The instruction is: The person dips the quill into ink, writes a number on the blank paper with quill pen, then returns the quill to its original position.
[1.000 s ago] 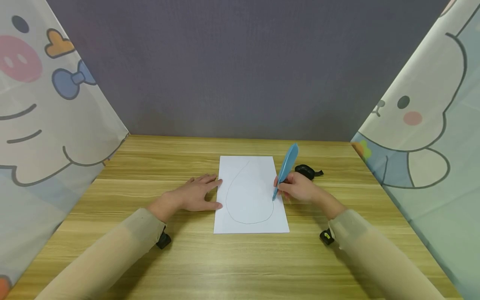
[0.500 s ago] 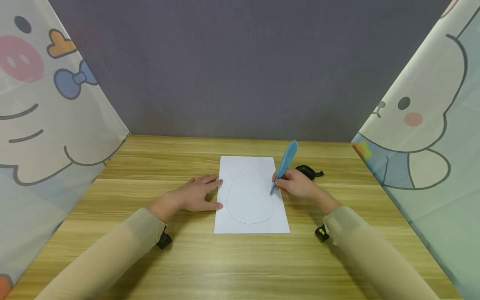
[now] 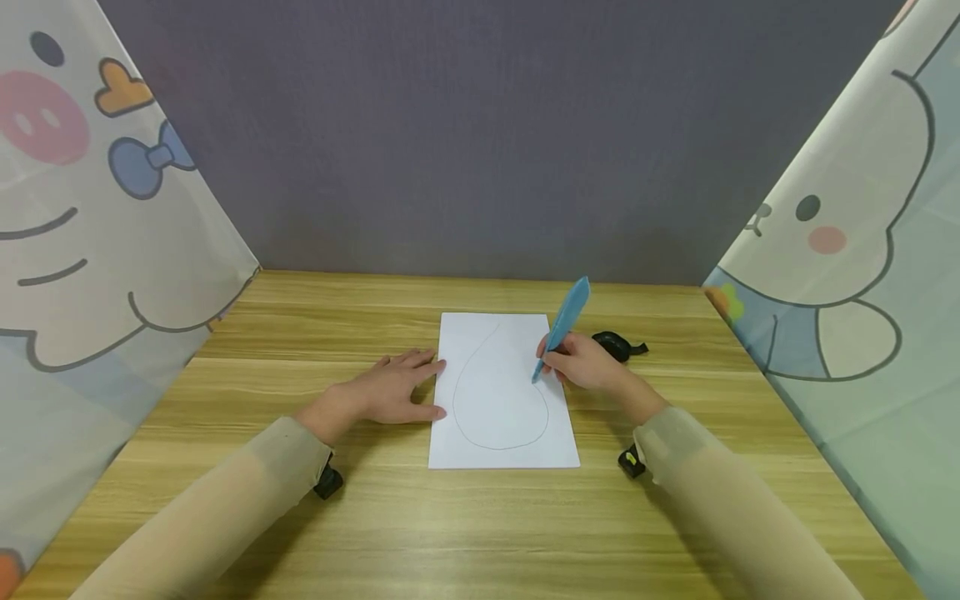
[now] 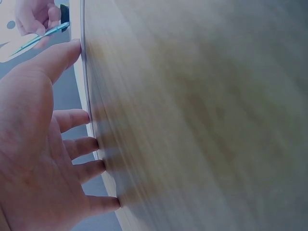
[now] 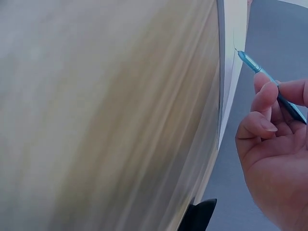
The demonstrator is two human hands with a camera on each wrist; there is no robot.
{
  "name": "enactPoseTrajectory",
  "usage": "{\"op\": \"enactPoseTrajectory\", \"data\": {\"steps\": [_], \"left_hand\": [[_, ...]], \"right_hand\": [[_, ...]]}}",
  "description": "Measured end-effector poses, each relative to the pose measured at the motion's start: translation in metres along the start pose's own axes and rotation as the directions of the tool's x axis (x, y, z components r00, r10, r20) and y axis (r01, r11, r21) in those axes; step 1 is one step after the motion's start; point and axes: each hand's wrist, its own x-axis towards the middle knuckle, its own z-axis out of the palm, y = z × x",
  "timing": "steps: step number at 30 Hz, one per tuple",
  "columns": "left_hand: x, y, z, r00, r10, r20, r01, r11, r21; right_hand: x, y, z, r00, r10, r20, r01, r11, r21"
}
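A white sheet of paper [image 3: 498, 417] lies on the wooden table and bears a thin, dark, teardrop-like line. My right hand [image 3: 592, 363] pinches a blue feather-shaped pen [image 3: 567, 315], its tip at the upper right end of that line. In the right wrist view, thumb and fingers close round the pen [image 5: 249, 61] just behind its tip. Spread at the sheet's left edge, my left hand [image 3: 390, 390] rests thumb and index fingertip on the paper. The left wrist view shows its fingers straight and apart [image 4: 33, 144], touching the surface.
Just behind my right hand sits a black object [image 3: 613, 343] with a short strap-like end; its kind is unclear. A grey panel [image 3: 480, 142] rises at the table's [image 3: 420, 533] back edge. Cartoon-printed sheets hang on the left [image 3: 82, 275] and the right [image 3: 862, 250].
My right hand has moved the pen up and left across the paper, and the drawn line has grown along the right side. My left hand has stayed in place.
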Motion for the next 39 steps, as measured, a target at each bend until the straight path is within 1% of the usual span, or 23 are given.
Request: {"op": "enactPoseTrajectory", "data": {"steps": [4,10,18,28,35,39], "left_hand": [[0.0,0.0,0.0,1.0,0.0,0.0,0.0,1.0,-0.002],[0.001,-0.001,0.002,1.0,0.002,-0.004,-0.002,1.0,0.001],[0.0,-0.002,0.002,1.0,0.004,-0.006,-0.004,1.0,0.003],[-0.001,-0.001,0.001,1.0,-0.001,-0.001,0.001,1.0,0.002],[0.0,-0.002,0.001,1.0,-0.002,0.0,0.002,1.0,0.011],[-0.001,-0.003,0.001,1.0,-0.001,-0.002,0.001,1.0,0.015]], "right_hand": [[0.002,-0.004,0.002,1.0,0.001,-0.01,-0.001,1.0,0.007],[0.008,-0.005,0.007,1.0,-0.021,-0.016,0.022,1.0,0.021],[0.016,-0.01,0.014,1.0,0.005,-0.014,-0.004,0.999,0.037],[0.023,-0.019,0.023,1.0,-0.001,-0.022,0.002,0.999,0.053],[0.029,-0.024,0.029,1.0,0.01,-0.019,-0.01,0.999,0.046],[0.032,-0.025,0.031,1.0,0.0,-0.015,0.001,0.999,0.049]]}}
